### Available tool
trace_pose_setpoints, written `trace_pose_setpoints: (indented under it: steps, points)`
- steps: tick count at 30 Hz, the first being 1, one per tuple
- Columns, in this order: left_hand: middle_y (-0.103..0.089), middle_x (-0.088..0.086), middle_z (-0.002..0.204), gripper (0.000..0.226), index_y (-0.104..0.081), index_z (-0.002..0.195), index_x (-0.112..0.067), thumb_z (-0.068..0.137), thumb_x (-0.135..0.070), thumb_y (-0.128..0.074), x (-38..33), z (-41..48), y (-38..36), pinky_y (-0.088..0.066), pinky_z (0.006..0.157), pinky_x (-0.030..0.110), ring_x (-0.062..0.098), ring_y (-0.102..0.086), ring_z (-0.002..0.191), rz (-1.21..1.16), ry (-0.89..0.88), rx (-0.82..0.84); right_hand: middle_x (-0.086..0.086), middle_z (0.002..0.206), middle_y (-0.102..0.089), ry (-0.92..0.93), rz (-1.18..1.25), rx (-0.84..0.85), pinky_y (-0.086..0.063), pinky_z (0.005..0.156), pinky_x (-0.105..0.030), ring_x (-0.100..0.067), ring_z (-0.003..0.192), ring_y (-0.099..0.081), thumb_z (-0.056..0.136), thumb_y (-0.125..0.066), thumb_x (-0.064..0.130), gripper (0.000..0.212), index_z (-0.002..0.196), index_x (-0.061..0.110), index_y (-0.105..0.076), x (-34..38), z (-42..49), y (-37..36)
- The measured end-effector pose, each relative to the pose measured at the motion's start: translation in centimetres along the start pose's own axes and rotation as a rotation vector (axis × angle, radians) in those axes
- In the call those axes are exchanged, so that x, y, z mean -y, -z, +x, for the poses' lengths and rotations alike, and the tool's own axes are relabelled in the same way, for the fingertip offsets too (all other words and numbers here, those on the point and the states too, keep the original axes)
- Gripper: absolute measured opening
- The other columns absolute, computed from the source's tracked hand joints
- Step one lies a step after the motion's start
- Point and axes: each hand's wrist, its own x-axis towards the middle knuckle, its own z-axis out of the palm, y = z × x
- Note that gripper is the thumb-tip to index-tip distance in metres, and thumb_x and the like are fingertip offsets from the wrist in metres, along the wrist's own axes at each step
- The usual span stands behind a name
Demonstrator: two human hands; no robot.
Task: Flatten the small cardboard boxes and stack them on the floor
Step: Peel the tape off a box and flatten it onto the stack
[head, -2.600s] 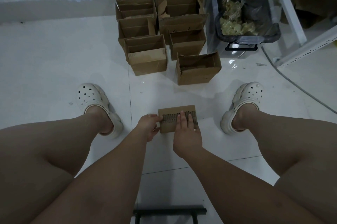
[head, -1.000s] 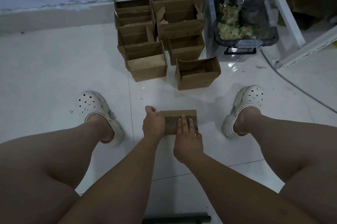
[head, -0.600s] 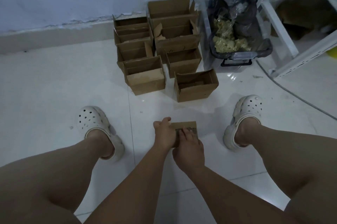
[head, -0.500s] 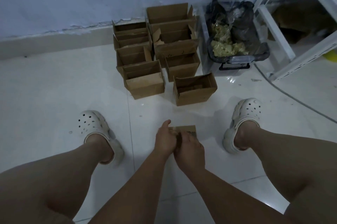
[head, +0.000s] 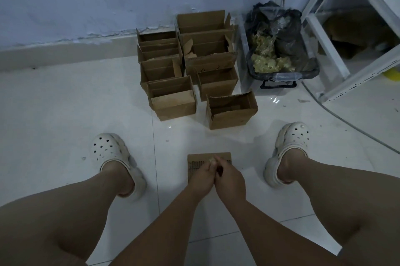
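A stack of flattened cardboard boxes (head: pixel 194 161) lies on the white tile floor between my feet. My left hand (head: pixel 202 177) and my right hand (head: pixel 230 179) hover just over it, pressed together with fingers curled. A small pale scrap (head: pixel 212 160) shows at my left fingertips; what it is stays unclear. Several open small cardboard boxes stand in two rows toward the wall. The nearest box (head: pixel 231 114) stands ahead of the stack, and another (head: pixel 173 103) is to its left.
A clear bin with a black bag (head: pixel 279 58) stands right of the boxes. A white metal shelf frame (head: pixel 329 49) fills the right side, with a cable (head: pixel 346 119) on the floor. My white clogs (head: pixel 110 151) (head: pixel 291 142) flank the stack.
My hands lifted off the flattened stack, where they had been pressing, and came together at the fingertips. My view tilted up toward the wall.
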Motion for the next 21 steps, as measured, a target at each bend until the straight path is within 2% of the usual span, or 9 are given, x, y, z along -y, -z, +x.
trace_pose_setpoints:
  steps: [4,6,8,11,12,14,15,17,21]
  points:
    - [-0.063,0.011,0.117,0.043,-0.052,0.123,-0.008,0.097,-0.041,-0.045,-0.2,0.0,0.0,-0.047,0.099,0.039,0.021,-0.062,0.106,-0.285,0.110,-0.030,0.002,0.101,-0.070,-0.124,0.116,-0.029,-0.040,0.062,-0.014,-0.010,0.082,-0.060,0.098,-0.048,0.032,0.027,0.114,0.024,-0.069,-0.1,0.5,0.3]
    - [-0.062,0.012,0.120,0.044,-0.050,0.127,-0.009,0.093,-0.037,-0.054,-0.2,0.0,0.1,-0.047,0.099,0.040,0.024,-0.062,0.107,-0.409,0.124,-0.087,0.001,0.103,-0.071,-0.180,0.165,-0.039,-0.039,0.064,-0.016,-0.009,0.081,-0.057,0.098,-0.050,0.037,0.030,0.114,0.022,-0.070,0.0,0.8,0.5]
    - [-0.064,0.015,0.118,0.044,-0.055,0.125,-0.006,0.094,-0.037,-0.052,-0.2,-0.1,0.4,-0.047,0.099,0.042,0.029,-0.062,0.108,-0.508,0.097,-0.052,0.002,0.102,-0.071,-0.207,0.216,-0.042,-0.040,0.067,-0.018,-0.008,0.081,-0.060,0.097,-0.052,0.036,0.028,0.109,0.021,-0.072,0.3,1.1,0.5]
    - [-0.066,0.013,0.115,0.049,-0.062,0.118,-0.008,0.095,-0.047,-0.042,-0.6,-0.2,0.9,-0.046,0.099,0.044,0.029,-0.061,0.109,-0.617,0.129,-0.001,0.005,0.086,-0.073,-0.218,0.302,-0.083,-0.038,0.053,-0.008,0.001,0.066,-0.059,0.094,-0.056,0.031,0.022,0.092,0.023,-0.076,0.7,1.3,0.7]
    - [-0.066,0.013,0.116,0.048,-0.062,0.118,-0.010,0.096,-0.046,-0.040,-0.6,-0.2,0.9,-0.046,0.100,0.044,0.029,-0.061,0.109,-0.640,0.146,-0.014,0.004,0.086,-0.073,-0.207,0.286,-0.073,-0.041,0.056,-0.009,-0.001,0.068,-0.060,0.094,-0.057,0.031,0.022,0.093,0.023,-0.077,0.7,1.3,0.7]
    - [-0.063,0.017,0.120,0.038,-0.060,0.120,-0.009,0.100,-0.034,-0.040,-0.5,-0.1,0.9,-0.044,0.102,0.047,0.030,-0.060,0.111,-0.656,0.136,-0.045,0.002,0.095,-0.072,-0.203,0.187,-0.028,-0.050,0.079,-0.025,-0.012,0.083,-0.064,0.094,-0.055,0.034,0.023,0.101,0.025,-0.075,0.7,1.5,0.6]
    - [-0.062,0.018,0.122,0.035,-0.058,0.124,-0.007,0.100,-0.027,-0.041,-0.4,0.0,0.8,-0.042,0.103,0.048,0.031,-0.059,0.113,-0.656,0.129,-0.065,0.003,0.100,-0.072,-0.221,0.151,-0.011,-0.049,0.086,-0.032,-0.014,0.089,-0.063,0.095,-0.054,0.035,0.024,0.104,0.027,-0.074,0.6,1.5,0.7]
    - [-0.061,0.019,0.122,0.033,-0.056,0.127,-0.005,0.099,-0.019,-0.046,-0.4,0.1,0.6,-0.041,0.104,0.048,0.032,-0.058,0.114,-0.661,0.135,-0.122,0.006,0.106,-0.071,-0.277,0.165,0.019,-0.048,0.088,-0.033,-0.014,0.095,-0.063,0.094,-0.052,0.039,0.025,0.110,0.032,-0.071,0.8,1.5,0.9]
    - [-0.066,0.019,0.112,0.024,-0.065,0.114,-0.004,0.093,-0.013,-0.056,-0.9,0.3,0.0,-0.050,0.094,0.040,0.032,-0.062,0.104,-0.665,0.170,-0.259,0.008,0.117,-0.066,-0.323,0.205,0.061,-0.042,0.099,-0.040,-0.015,0.105,-0.060,0.096,-0.048,0.035,0.029,0.121,0.035,-0.063,1.4,1.3,0.8]
